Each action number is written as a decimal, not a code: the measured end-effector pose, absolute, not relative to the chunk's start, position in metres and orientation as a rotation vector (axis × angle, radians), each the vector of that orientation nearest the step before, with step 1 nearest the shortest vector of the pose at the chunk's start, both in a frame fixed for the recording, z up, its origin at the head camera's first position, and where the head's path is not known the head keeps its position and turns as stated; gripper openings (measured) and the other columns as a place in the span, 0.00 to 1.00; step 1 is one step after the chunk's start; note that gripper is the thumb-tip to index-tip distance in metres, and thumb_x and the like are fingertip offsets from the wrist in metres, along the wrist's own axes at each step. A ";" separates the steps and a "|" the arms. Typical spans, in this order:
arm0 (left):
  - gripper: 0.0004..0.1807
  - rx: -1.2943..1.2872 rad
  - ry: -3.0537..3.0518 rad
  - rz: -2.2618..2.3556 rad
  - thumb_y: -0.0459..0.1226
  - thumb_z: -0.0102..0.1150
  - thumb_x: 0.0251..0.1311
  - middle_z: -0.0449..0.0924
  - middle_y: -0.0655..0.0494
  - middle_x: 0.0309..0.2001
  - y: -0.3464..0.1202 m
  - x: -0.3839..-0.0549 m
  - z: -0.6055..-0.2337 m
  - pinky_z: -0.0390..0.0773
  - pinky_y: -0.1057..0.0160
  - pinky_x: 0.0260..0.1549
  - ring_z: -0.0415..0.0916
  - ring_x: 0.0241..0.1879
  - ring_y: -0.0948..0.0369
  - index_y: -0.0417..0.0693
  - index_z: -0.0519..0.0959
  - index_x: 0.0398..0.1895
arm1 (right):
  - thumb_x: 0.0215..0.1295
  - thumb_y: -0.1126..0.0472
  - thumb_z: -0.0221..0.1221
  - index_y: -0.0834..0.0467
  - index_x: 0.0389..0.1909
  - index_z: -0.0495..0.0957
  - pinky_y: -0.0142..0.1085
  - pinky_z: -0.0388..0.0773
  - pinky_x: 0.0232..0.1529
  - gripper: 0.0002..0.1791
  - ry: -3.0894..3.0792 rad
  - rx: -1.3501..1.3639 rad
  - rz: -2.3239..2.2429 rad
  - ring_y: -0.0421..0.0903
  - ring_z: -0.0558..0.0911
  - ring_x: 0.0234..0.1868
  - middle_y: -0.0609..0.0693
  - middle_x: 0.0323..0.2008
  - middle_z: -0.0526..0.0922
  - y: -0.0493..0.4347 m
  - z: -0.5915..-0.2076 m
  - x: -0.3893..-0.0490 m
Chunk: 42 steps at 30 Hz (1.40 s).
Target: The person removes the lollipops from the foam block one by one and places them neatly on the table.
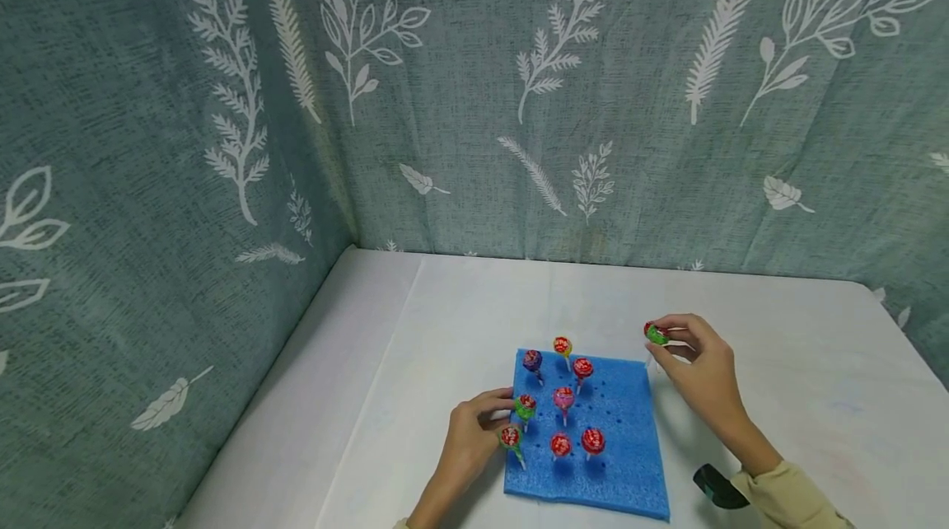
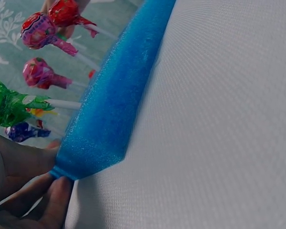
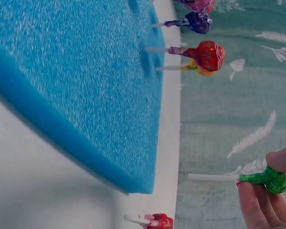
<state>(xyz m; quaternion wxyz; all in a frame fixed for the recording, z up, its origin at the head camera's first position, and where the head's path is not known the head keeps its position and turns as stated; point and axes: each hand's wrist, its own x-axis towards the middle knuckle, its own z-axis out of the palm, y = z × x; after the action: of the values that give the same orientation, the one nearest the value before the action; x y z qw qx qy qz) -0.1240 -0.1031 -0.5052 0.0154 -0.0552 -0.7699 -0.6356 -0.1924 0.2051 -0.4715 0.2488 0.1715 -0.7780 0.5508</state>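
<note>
Carefully, my right grip [image 1: 700,362] is closed around the wrapped head of a green lollipop [image 3: 276,181], just beside the far right corner of the blue foam [image 1: 623,430]. I suppose I hold it by the head because this leaves the white stick bare, pointing out into the air. With my left grip [image 1: 467,437] I pinch the foam at its left edge, probably so that it does not slide on the bench [image 1: 445,315].

The foam serves as a holder: eight lollipops stand in it by their sticks, with small holes around them. Two green ones [image 1: 525,407] are along its left edge; a purple one [image 1: 532,360] and a yellow one [image 1: 563,345] are toward its far edge; a pink one [image 1: 563,398] and three red ones [image 1: 593,441] are nearer its middle. Past the foam's corner, the right wrist view shows another red lollipop [image 3: 161,222]; I cannot tell what supports it.
</note>
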 end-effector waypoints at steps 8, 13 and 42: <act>0.19 -0.154 -2.405 -1.991 0.10 0.56 0.41 0.76 0.33 0.50 -0.102 -0.118 -0.485 0.79 0.59 0.42 0.76 0.49 0.42 0.27 0.81 0.39 | 0.51 0.75 0.66 0.65 0.44 0.77 0.19 0.75 0.38 0.17 -2.240 0.339 1.391 0.30 0.78 0.39 0.58 0.41 0.79 0.198 -0.441 -0.180; 0.19 -0.157 -2.385 -2.016 0.10 0.57 0.41 0.76 0.33 0.51 -0.101 -0.118 -0.485 0.79 0.60 0.43 0.76 0.50 0.43 0.27 0.81 0.39 | 0.51 0.74 0.67 0.65 0.45 0.77 0.19 0.75 0.39 0.18 -2.264 0.296 1.367 0.28 0.77 0.40 0.57 0.42 0.79 0.203 -0.439 -0.182; 0.19 -0.129 -2.379 -2.034 0.11 0.58 0.41 0.77 0.36 0.51 -0.103 -0.123 -0.502 0.79 0.61 0.43 0.76 0.50 0.44 0.30 0.81 0.38 | 0.56 0.67 0.65 0.65 0.44 0.79 0.16 0.71 0.37 0.14 -2.338 0.233 1.272 0.27 0.77 0.37 0.59 0.40 0.81 0.228 -0.442 -0.202</act>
<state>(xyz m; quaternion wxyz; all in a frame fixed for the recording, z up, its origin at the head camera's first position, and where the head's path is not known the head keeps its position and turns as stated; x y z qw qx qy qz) -0.1232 -0.1031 -0.5016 0.0047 -0.0412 -0.7595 -0.6492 -0.2019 0.2275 -0.4424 0.2326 0.0847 -0.8511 0.4630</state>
